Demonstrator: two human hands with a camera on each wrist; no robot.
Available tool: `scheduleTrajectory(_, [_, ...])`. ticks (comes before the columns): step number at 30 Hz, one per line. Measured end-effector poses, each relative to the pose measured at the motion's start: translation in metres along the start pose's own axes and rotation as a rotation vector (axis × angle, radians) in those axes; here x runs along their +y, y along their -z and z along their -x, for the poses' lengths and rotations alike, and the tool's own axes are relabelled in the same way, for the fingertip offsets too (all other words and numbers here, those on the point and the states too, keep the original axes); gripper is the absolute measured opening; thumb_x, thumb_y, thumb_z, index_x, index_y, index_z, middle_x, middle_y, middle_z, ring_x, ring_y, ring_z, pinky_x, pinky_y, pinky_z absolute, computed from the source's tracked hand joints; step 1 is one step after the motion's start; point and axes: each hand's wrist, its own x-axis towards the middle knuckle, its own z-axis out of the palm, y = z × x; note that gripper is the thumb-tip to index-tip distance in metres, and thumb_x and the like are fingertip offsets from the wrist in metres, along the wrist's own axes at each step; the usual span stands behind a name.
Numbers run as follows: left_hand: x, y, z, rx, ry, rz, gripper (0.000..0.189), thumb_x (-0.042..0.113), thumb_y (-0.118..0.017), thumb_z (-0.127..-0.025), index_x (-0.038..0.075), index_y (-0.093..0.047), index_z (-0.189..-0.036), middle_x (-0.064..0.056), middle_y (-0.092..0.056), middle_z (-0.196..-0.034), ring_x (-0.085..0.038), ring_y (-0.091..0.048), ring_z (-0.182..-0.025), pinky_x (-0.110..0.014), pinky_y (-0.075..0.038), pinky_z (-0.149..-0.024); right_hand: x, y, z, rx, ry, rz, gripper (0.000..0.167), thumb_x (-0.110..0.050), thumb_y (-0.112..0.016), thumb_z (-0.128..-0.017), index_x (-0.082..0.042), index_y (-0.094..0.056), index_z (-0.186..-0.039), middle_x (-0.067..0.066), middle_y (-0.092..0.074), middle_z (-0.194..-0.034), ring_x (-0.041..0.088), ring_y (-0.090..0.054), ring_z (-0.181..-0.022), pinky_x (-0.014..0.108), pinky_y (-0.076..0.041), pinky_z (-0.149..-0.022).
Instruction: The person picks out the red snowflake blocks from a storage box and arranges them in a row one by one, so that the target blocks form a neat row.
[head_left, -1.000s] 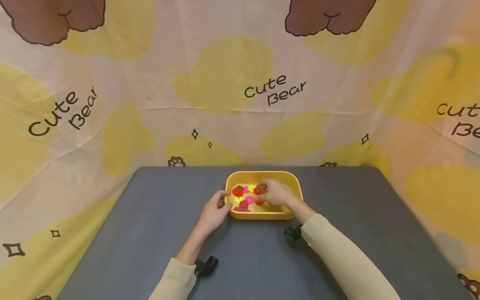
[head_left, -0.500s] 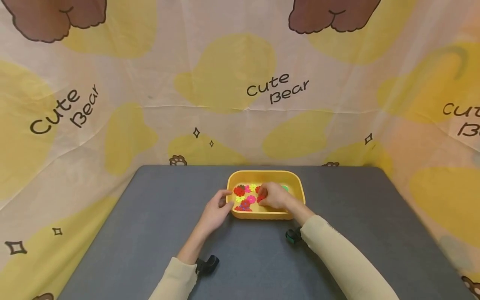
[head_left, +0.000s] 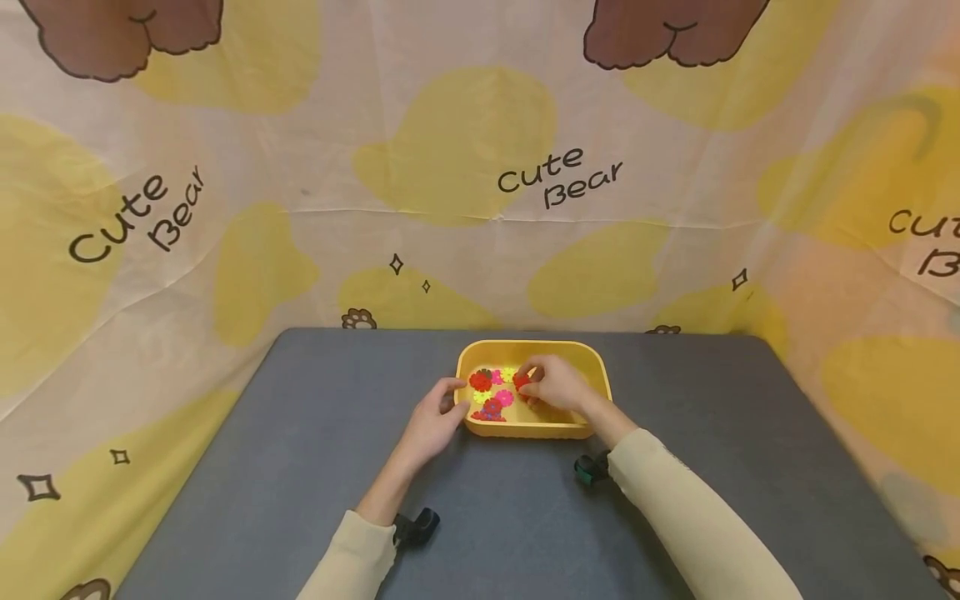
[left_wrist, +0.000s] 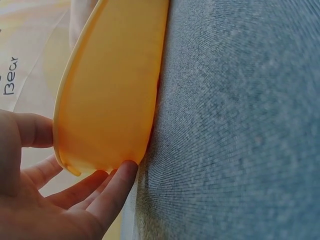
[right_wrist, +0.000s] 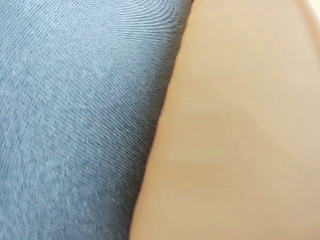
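A yellow plastic bin (head_left: 525,431) stands on the grey table, with several flower-shaped plastic discs inside. Red discs (head_left: 481,381), yellow discs (head_left: 482,398) and a pink disc (head_left: 504,398) lie in its left half. My left hand (head_left: 435,421) holds the bin's left end. In the left wrist view, its fingers (left_wrist: 117,187) touch the outer wall, and one digit reaches the rim. Over the bin's middle, my right hand (head_left: 558,386) pinches a red flower-shaped disc (head_left: 522,382). The right wrist view shows only the bin's outer wall (right_wrist: 225,130) and tabletop.
The grey table (head_left: 315,433) extends around the bin on every side. Behind it hangs a curtain (head_left: 450,167) printed with bears and lettering. A black wrist camera (head_left: 416,528) sits at the left cuff and a wrist camera (head_left: 591,468) at the right.
My right hand dipped into the bin, then rose slightly with a red disc between its fingers. A green piece glimpsed behind it half a second ago is hidden now. The left hand stays put.
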Motion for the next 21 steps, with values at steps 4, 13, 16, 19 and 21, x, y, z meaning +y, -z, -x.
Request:
scheduleTrajectory(4, [0.001,0.0,0.001,-0.002,-0.003,0.0,0.037,0.023,-0.063,-0.101,0.013,-0.058,-0.136,-0.012,-0.06,-0.136,-0.029,-0.062,-0.118,-0.045,-0.055,-0.09,-0.003,0.008,0.006,-0.01,-0.008,-0.115,0.022,0.002,-0.073,-0.089,0.008,-0.069,-0.11,0.014,-0.069,-0.081,0.022,-0.069,-0.063,0.034,-0.059,-0.062])
scheduleTrajectory(13, [0.003,0.001,0.002,-0.006,-0.003,-0.004,0.039,0.022,-0.062,-0.101,0.011,-0.057,-0.138,-0.014,-0.061,-0.135,-0.029,-0.062,-0.119,-0.045,-0.055,-0.09,-0.017,0.032,0.026,-0.05,-0.004,-0.245,0.032,0.003,-0.067,-0.093,0.01,-0.065,-0.124,0.021,-0.063,-0.093,0.032,-0.073,-0.075,0.048,-0.06,-0.075])
scheduleTrajectory(16, [0.003,0.0,0.002,-0.007,-0.003,0.0,0.039,0.022,-0.062,-0.101,0.011,-0.057,-0.138,-0.014,-0.06,-0.136,-0.029,-0.062,-0.119,-0.045,-0.055,-0.09,-0.019,0.041,0.034,-0.051,0.017,-0.248,0.032,0.001,-0.067,-0.093,0.007,-0.065,-0.124,0.022,-0.062,-0.094,0.034,-0.073,-0.078,0.052,-0.059,-0.078])
scheduleTrajectory(19, [0.002,0.0,0.002,-0.006,-0.007,-0.007,0.039,0.022,-0.062,-0.102,0.011,-0.057,-0.138,-0.014,-0.06,-0.136,-0.029,-0.062,-0.119,-0.046,-0.055,-0.091,-0.018,0.05,0.041,-0.039,0.025,-0.224,0.031,-0.003,-0.068,-0.094,0.005,-0.065,-0.124,0.021,-0.063,-0.096,0.037,-0.073,-0.081,0.048,-0.059,-0.079])
scheduleTrajectory(21, [0.001,0.0,0.001,-0.005,-0.01,-0.012,0.039,0.022,-0.062,-0.102,0.011,-0.057,-0.138,-0.013,-0.06,-0.136,-0.029,-0.062,-0.119,-0.046,-0.055,-0.091,-0.015,0.057,0.045,-0.027,0.02,-0.206,0.031,-0.006,-0.069,-0.095,0.004,-0.065,-0.124,0.02,-0.064,-0.098,0.041,-0.072,-0.085,0.048,-0.059,-0.08])
